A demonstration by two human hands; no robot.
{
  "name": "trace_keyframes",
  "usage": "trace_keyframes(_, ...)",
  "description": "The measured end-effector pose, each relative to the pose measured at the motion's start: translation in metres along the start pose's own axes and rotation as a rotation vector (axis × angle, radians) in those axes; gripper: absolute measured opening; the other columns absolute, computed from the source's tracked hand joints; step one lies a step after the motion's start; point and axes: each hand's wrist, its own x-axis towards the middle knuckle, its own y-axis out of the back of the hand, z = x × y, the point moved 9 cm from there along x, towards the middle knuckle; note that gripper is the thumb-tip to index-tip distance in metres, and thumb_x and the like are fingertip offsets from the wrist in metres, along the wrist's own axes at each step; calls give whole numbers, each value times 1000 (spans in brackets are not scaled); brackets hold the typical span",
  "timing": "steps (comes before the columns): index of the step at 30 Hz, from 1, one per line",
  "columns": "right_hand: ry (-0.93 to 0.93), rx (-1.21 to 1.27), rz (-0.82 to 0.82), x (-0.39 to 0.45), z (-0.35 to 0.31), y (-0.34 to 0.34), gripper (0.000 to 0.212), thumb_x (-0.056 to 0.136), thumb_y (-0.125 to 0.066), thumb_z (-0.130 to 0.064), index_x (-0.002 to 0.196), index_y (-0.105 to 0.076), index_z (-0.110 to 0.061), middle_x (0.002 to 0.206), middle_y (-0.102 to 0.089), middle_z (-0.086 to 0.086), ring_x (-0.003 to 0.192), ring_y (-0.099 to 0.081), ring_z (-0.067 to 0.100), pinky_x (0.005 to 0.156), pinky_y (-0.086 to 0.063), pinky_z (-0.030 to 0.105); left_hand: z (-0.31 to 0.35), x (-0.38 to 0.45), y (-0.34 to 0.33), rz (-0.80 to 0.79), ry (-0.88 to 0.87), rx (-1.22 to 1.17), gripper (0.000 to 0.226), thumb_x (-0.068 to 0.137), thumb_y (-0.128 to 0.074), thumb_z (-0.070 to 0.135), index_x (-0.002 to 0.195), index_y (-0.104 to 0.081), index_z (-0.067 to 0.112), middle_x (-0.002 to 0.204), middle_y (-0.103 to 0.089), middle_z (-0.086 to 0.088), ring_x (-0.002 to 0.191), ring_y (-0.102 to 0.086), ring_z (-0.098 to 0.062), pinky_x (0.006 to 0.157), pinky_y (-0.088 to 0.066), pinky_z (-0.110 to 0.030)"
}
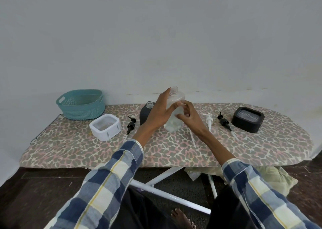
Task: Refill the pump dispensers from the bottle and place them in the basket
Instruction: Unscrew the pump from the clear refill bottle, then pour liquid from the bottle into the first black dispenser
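At the far left of the leopard-print ironing board (156,152), against the wall, a teal basket (81,105) sits with nothing visible inside it. Just in front and to its right stands a white square dish (105,126), and beside that a black pump head (130,125) lies on the cover with its tube pointing toward the near edge. Next comes a dark dispenser bottle (145,114), uncapped and upright, partly hidden behind the left hand (161,112). That hand wraps around the side of a clear bottle (176,98), which stands upright near the middle of the board with its threaded neck open at the top. The right hand (189,114) meets the same bottle from the other side, its fingers curled against the front of it, so both hands hold it between them. To the right, a white pump head (208,121) lies flat, then a second black pump head (224,122), also on its side. Furthest right rests a black square dish (248,119) with a mesh insert.
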Motion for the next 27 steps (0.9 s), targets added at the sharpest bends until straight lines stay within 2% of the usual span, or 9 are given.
trace_keyframes(2, 20, -76, 14, 0, -2, -11, 91, 85, -85, -45, 157, -33, -27, 150, -48, -2, 134, -50, 15, 107, -43, 31, -2, -11, 7, -1, 3, 46, 79, 104, -48, 68, 168, -26, 28, 168, -39, 4, 153, -40, -16, 121, -39, -37)
trace_keyframes(5, 71, -116, 102, 1, -2, -21, 103, 78, -91, -49, 156, -29, -25, 152, -48, 3, 136, -50, 20, 108, -47, 37, -6, -27, 26, 86, -15, 91, 66, 109, -45, 62, 164, -33, 29, 160, -45, 7, 142, -51, -17, 115, -45, -37)
trace_keyframes(9, 85, -177, 194, 0, -2, -24, 94, 80, -91, -40, 151, -32, -21, 149, -48, 6, 135, -50, 25, 109, -49, 44, -15, -51, 69, 372, -55, 180, 46, 109, -57, 42, 149, -51, 19, 144, -54, 2, 134, -52, -15, 108, -49, -35)
trace_keyframes(11, 79, -189, 179, 1, -3, -24, 91, 80, -91, -38, 149, -35, -20, 147, -48, 5, 134, -50, 24, 109, -49, 44, -28, -60, 79, 458, 8, 188, 49, 104, -67, 40, 146, -51, 19, 142, -54, 1, 133, -51, -16, 106, -49, -32)
trace_keyframes(16, 58, -204, 96, 7, 5, -19, 102, 68, -96, -48, 148, -39, -20, 143, -46, 2, 132, -50, 21, 111, -49, 46, -79, -71, 52, 346, 343, 65, 89, 82, -88, 53, 151, -40, 23, 148, -52, 0, 132, -55, -19, 101, -53, -37)
trace_keyframes(19, 60, -224, 43, 6, 2, -14, 100, 70, -98, -37, 149, -41, -19, 135, -44, 3, 126, -49, 19, 111, -47, 41, -92, -77, 34, 363, 425, 12, 78, 84, -89, 43, 142, -45, 16, 141, -60, -5, 125, -62, -27, 93, -55, -41)
trace_keyframes(22, 71, -230, 19, 2, -1, -9, 98, 72, -98, -35, 150, -41, -21, 136, -43, 5, 126, -48, 19, 110, -44, 37, -100, -82, 28, 421, 452, -29, 64, 89, -86, 33, 136, -47, 15, 140, -62, -8, 126, -62, -31, 95, -56, -44)
trace_keyframes(24, 94, -191, -4, 0, -2, -8, 98, 71, -98, -36, 149, -39, -26, 139, -50, 1, 127, -53, 17, 107, -47, 34, -104, -85, 24, 424, 466, -93, 59, 92, -84, 25, 137, -48, 12, 141, -62, -10, 127, -62, -31, 96, -54, -39)
trace_keyframes(27, 99, -174, -8, -6, -5, -9, 93, 73, -98, -33, 141, -35, -36, 132, -59, -12, 117, -60, 4, 93, -48, 18, -103, -88, 24, 424, 460, -185, 56, 96, -79, 16, 142, -48, 9, 140, -63, -9, 127, -62, -28, 94, -48, -31)
